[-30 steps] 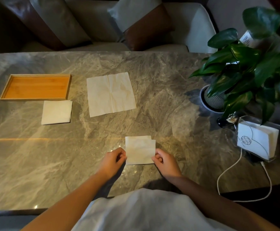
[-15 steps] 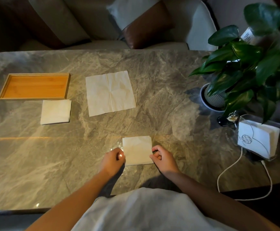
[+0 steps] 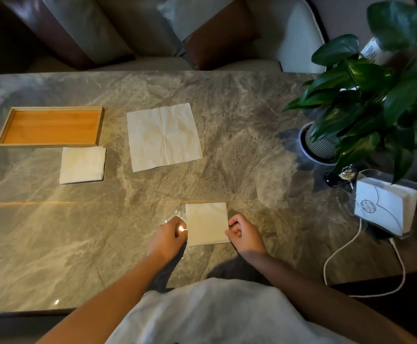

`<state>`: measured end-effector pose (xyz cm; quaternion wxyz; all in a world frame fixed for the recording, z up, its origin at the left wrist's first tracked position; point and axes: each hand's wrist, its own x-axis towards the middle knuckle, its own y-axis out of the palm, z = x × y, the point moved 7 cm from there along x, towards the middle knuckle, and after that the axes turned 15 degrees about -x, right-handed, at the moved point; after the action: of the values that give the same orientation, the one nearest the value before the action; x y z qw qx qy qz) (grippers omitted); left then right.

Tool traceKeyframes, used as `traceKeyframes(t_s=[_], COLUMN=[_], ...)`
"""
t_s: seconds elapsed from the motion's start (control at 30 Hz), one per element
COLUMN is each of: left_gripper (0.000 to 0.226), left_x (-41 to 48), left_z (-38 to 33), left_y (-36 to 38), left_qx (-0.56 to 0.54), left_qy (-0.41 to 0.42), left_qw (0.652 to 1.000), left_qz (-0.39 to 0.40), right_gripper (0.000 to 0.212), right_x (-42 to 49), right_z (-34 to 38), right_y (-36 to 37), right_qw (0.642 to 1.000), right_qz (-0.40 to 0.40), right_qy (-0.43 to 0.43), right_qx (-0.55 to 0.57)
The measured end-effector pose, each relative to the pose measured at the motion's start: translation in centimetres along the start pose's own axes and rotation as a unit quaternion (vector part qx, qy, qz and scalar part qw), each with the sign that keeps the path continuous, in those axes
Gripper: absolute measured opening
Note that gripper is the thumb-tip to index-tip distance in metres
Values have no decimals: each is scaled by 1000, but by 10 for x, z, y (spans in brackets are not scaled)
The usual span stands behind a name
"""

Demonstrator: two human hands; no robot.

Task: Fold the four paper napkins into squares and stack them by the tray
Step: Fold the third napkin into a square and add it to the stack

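A small folded napkin (image 3: pixel 207 223) lies flat as a neat square on the marble table near me. My left hand (image 3: pixel 167 235) is curled at its left edge, fingertips on the paper. My right hand (image 3: pixel 244 234) is curled at its lower right corner, pinching the edge. A wooden tray (image 3: pixel 99 125) sits at the far left. Just in front of the tray rests a stack of folded napkins (image 3: pixel 82 165). An unfolded napkin (image 3: pixel 164 136) with crease lines lies spread to the right of the tray.
A potted plant (image 3: pixel 366 95) stands at the right edge of the table. Beside it are a clear napkin holder (image 3: pixel 386 207) and a white cable (image 3: pixel 346 259) trailing off the table. A sofa with cushions (image 3: pixel 152 33) is behind the table.
The napkin's offset layers have been lined up, and it now lies flat as one square. Both hands stay at its left and right edges.
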<state>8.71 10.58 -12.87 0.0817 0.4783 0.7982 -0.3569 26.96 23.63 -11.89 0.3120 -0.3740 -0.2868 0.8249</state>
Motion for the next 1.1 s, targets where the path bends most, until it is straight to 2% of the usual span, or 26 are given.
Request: traceKeyframes(t_s=[0.1, 0.2, 0.27, 0.37, 0.43, 0.53, 0.63, 0.8, 0.93, 1.1], left_gripper=[3, 11, 21, 33, 46, 66, 70, 77, 78, 76], left_x=[0, -4, -10, -22, -22, -9, -4, -4, -8, -15], left_z=[1, -3, -16, -43, -52, -36, -19, -2, -11, -27], left_y=[0, -3, -8, 1, 17, 41, 41, 19, 15, 15], left_qx=[5, 13, 76, 223, 298, 359, 380, 364, 347, 228], left_qy=[-2, 19, 120, 280, 313, 224, 178, 137, 132, 78], left_qw=[1000, 1000, 988, 932, 901, 904, 904, 919, 928, 970], left_qz=[-2, -21, -53, -62, -26, 64, 83, 59, 20, -32], right_gripper=[16, 22, 30, 48, 58, 68, 74, 78, 76, 77], right_x=[0, -4, -7, -7, -2, 7, 11, 10, 10, 9], right_z=[-1, 4, 18, 43, 56, 56, 37, 2, 3, 6], right_y=[0, -11, -15, -4, 12, 33, 37, 18, 15, 14], right_qw=[1000, 994, 976, 934, 905, 888, 884, 891, 897, 903], right_qz=[-14, -80, -106, -80, -50, 14, 45, 42, 47, 50], right_qy=[-7, -47, -113, -203, -234, -225, -207, -194, -191, -178], right_qx=[0, -63, -154, -283, -351, -401, -416, -409, -395, -387])
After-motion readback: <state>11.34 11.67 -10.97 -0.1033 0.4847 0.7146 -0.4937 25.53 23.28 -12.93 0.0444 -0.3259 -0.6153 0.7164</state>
